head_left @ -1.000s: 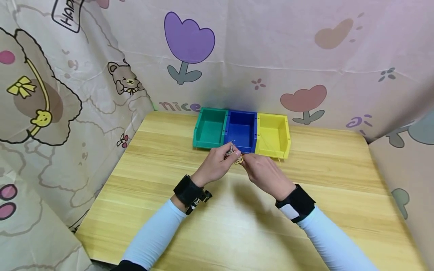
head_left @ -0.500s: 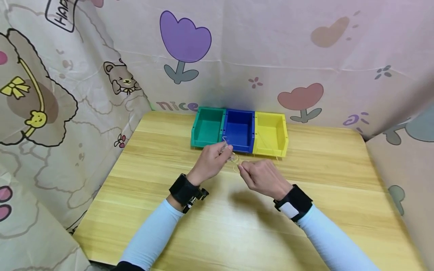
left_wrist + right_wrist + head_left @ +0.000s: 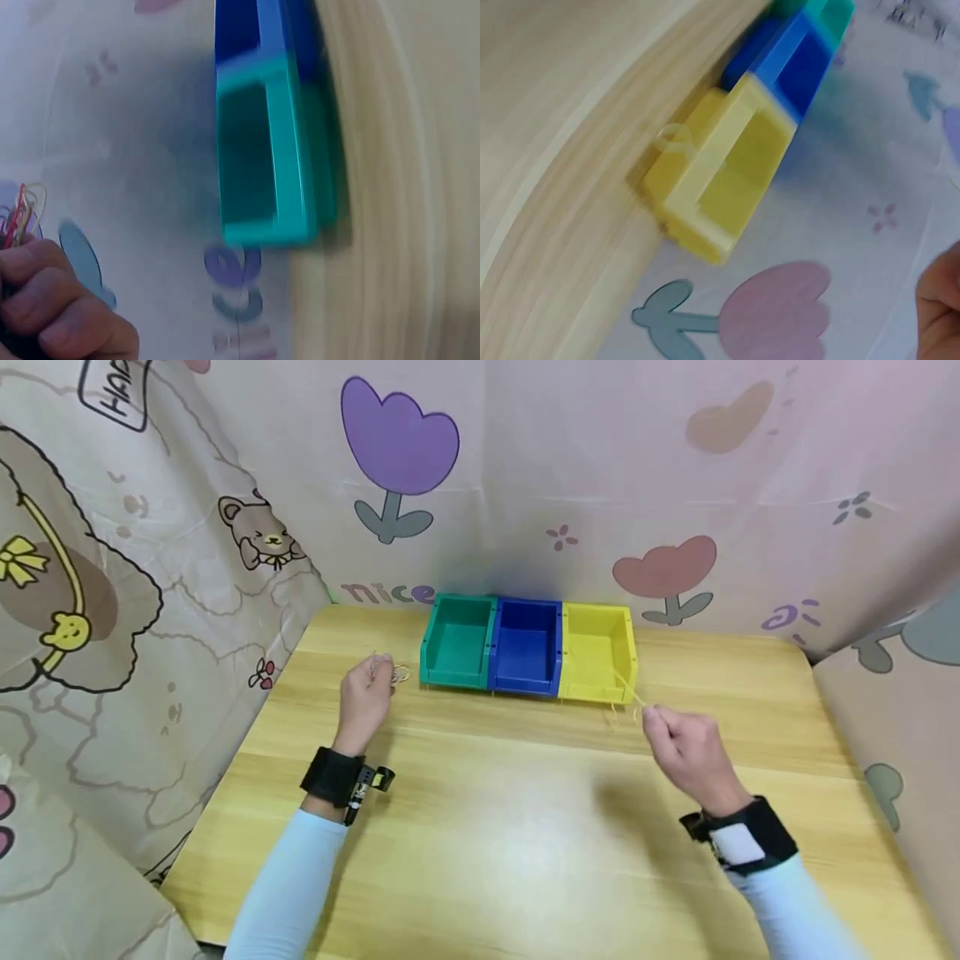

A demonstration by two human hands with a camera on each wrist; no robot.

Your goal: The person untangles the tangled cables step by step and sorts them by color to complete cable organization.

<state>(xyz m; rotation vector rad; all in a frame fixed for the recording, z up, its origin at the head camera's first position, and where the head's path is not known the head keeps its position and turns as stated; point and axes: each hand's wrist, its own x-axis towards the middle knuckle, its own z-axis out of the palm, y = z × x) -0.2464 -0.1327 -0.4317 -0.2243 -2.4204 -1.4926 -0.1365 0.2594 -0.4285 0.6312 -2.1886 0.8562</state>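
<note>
My left hand (image 3: 365, 697) grips a small tangled bundle of thin coloured wires (image 3: 400, 673), left of the green bin (image 3: 453, 677). In the left wrist view, red, yellowish and pale strands of the wire bundle (image 3: 24, 214) stick up above curled fingers (image 3: 56, 292). Right of the yellow bin (image 3: 596, 628), my right hand (image 3: 693, 756) pinches a thin yellow wire (image 3: 630, 687) that stretches toward that bin's front. Another yellow strand (image 3: 614, 715) hangs over the bin's front edge. Only the edge of the right hand (image 3: 941, 300) shows in the right wrist view.
Between the green and yellow bins stands a blue bin (image 3: 525, 682); all three stand side by side at the back of the wooden table (image 3: 495, 827). A printed cloth (image 3: 525, 460) hangs behind and at both sides.
My hands were together before the blue bin and have moved apart. The left hand carried its wire bundle left; the right hand moved right with the yellow wire, drawn out of the bundle.
</note>
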